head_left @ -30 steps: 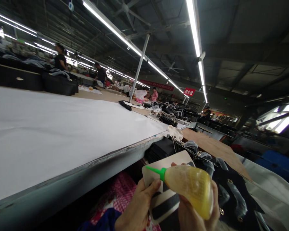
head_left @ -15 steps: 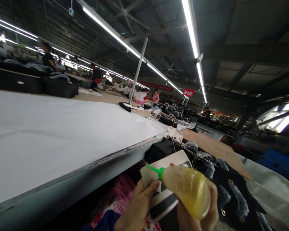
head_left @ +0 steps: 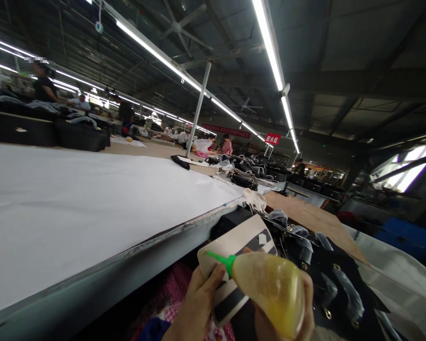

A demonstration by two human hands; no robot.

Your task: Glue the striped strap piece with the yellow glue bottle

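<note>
My left hand (head_left: 198, 299) is closed on the near left edge of a flat cream panel (head_left: 230, 233) with dark grey bands, thumb on top. My right hand (head_left: 307, 303) wraps round a squeeze bottle (head_left: 270, 289) of yellowish, see-through liquid, tipped on its side. Its green nozzle (head_left: 222, 258) points left, with the tip over the panel's left corner; whether it touches, I cannot tell. A small white patch (head_left: 262, 238) sits on the panel's far part. The bottle hides part of the panel and some of my right fingers.
A white-covered table (head_left: 102, 199) stretches out to the left. Black bag pieces (head_left: 344, 284) with plastic-wrapped handles lie at the right, beside a brown board (head_left: 315, 222). Black bags (head_left: 17, 125) stand at the far left. Several people work in the background, and a metal pole (head_left: 199, 109) rises from the table.
The panel, bottle and both hands have shifted a little to the left in view. The nozzle tip sits slightly lower against the panel's left corner. My head view has turned slightly.
</note>
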